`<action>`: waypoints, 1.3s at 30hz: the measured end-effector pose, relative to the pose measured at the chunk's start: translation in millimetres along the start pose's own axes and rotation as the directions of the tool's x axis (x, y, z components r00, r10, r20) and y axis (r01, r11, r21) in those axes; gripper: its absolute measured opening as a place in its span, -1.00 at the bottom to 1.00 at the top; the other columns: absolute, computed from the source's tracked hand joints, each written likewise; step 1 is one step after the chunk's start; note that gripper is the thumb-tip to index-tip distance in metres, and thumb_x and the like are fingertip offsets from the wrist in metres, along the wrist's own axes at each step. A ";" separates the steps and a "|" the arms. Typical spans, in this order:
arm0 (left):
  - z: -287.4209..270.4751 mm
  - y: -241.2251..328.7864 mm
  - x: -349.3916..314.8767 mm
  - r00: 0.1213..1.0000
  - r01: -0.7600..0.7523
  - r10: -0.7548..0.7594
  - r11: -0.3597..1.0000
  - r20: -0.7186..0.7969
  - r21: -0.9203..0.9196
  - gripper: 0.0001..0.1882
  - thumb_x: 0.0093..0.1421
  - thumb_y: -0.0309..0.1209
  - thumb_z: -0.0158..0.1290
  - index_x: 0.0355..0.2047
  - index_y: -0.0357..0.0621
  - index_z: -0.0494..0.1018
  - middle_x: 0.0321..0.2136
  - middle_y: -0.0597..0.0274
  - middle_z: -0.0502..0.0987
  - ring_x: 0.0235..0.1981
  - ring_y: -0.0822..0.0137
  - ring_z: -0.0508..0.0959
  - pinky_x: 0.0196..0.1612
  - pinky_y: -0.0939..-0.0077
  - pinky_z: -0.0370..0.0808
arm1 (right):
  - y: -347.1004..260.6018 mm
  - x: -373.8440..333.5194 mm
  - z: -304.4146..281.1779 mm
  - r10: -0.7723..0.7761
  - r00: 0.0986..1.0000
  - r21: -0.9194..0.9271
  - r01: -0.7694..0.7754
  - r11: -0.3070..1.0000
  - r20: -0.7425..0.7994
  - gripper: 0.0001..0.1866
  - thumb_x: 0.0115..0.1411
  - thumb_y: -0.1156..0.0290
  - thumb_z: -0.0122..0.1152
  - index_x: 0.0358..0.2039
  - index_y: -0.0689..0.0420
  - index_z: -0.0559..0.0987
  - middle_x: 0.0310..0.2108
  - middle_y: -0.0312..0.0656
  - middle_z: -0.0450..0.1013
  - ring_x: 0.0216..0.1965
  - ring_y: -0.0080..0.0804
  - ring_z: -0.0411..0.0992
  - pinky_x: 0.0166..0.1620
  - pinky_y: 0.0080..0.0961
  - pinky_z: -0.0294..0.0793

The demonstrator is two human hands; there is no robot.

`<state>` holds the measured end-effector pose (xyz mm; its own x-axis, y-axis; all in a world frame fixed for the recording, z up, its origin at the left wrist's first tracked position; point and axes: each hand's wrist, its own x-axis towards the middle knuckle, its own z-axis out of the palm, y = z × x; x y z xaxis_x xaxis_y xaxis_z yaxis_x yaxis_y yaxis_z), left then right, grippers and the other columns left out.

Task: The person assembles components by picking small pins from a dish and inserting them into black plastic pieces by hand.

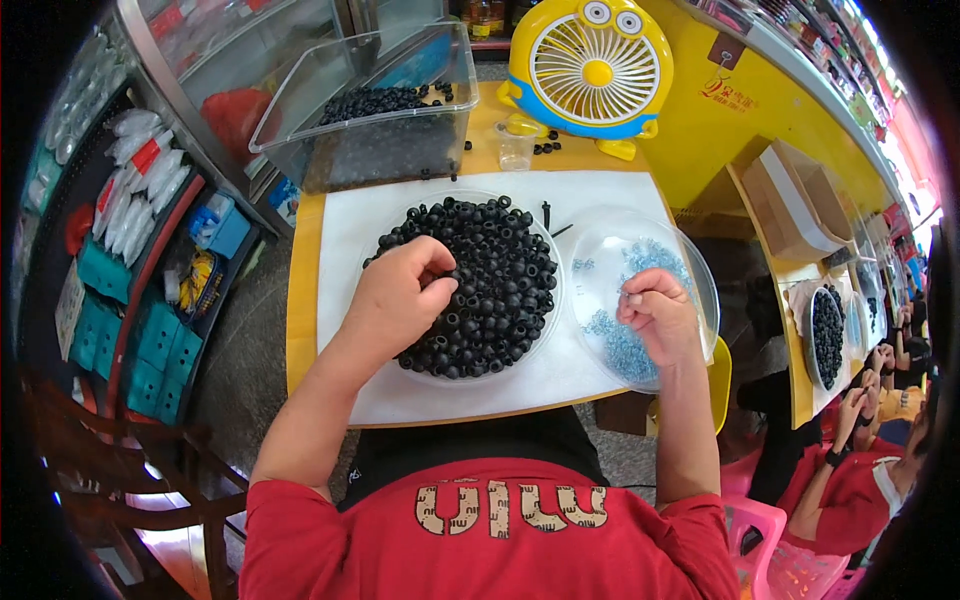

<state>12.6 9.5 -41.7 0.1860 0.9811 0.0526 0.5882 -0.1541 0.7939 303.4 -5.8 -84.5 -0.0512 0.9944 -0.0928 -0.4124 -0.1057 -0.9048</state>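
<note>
A: What is the state of the left grip (405, 285)?

B: The fingers curl toward the thumb, with the tips at the left part of the black beads (490, 270). Whether they clamp on a bead cannot be told.

A: And the right grip (662, 315)?

B: The fingers bend in toward the thumb. Whether the tips clamp on a piece cannot be told; the detail is too small.

A: State where the parts lie relative to each grip.

B: The black beads lie under the left fingertips and spread to their right, heaped in a round tray (560, 300). The clear blue pieces (625, 355) lie beyond the right grip and on its near left side, in a clear round dish (600, 288).

A: What supports both vessels?

B: They stand side by side on a white sheet (345, 240) laid over the yellow counter (305, 290).

A: What stands behind the sheet?

B: At the left, a clear bin (290, 155) containing more black beads. To its right, a small clear cup (515, 150), then a yellow-and-blue fan (597, 73).
</note>
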 end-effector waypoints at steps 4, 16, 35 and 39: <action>6.7 -4.0 -3.6 0.985 0.165 -0.087 0.708 0.147 -0.687 -0.83 -0.02 -0.56 -0.01 -0.35 -0.24 0.39 -0.41 0.20 0.44 -0.45 0.37 0.49 -0.42 0.55 0.46 | 5.6 -2.1 29.1 0.087 0.989 0.087 -0.098 0.991 0.117 -0.89 -0.11 0.66 0.04 -0.50 0.22 0.47 -0.61 -0.23 0.39 -0.59 -0.51 0.36 -0.50 -0.67 0.34; 20.8 5.5 -25.8 0.961 0.242 -0.018 0.545 0.278 -0.803 -0.81 -0.02 -0.65 -0.03 -0.33 -0.28 0.35 -0.40 0.20 0.45 -0.42 0.43 0.47 -0.34 0.60 0.47 | 7.9 -10.7 107.0 0.187 0.935 -0.048 -0.181 0.982 0.302 -0.91 -0.08 0.60 0.04 -0.49 0.21 0.47 -0.57 -0.32 0.38 -0.54 -0.64 0.29 -0.45 -0.72 0.30; 25.5 -12.0 -70.7 0.963 0.193 0.041 0.582 0.266 -0.790 -0.78 0.03 -0.63 -0.07 -0.26 -0.28 0.35 -0.38 0.25 0.42 -0.36 0.50 0.44 -0.30 0.62 0.44 | 28.7 -29.1 104.4 0.207 0.952 -0.329 -0.126 0.936 0.224 -0.93 -0.05 0.59 0.05 -0.48 0.19 0.42 -0.59 -0.34 0.35 -0.56 -0.66 0.29 -0.48 -0.72 0.28; 12.9 -30.2 -79.7 0.945 0.271 -0.012 0.593 0.328 -0.758 -0.84 0.03 -0.59 -0.04 -0.33 -0.29 0.36 -0.48 0.28 0.44 -0.45 0.53 0.46 -0.34 0.69 0.42 | 26.9 -5.2 103.2 -0.061 0.981 -0.729 0.177 0.661 0.183 -0.92 -0.03 0.52 0.07 -0.46 0.19 0.47 -0.55 -0.26 0.41 -0.51 -0.58 0.37 -0.42 -0.64 0.36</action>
<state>-9.8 -65.5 -77.7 0.4268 0.8903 -0.1585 -0.1973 0.2628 0.9445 198.7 -14.6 -65.5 -0.1918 0.9806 0.0399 0.3814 0.1119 -0.9176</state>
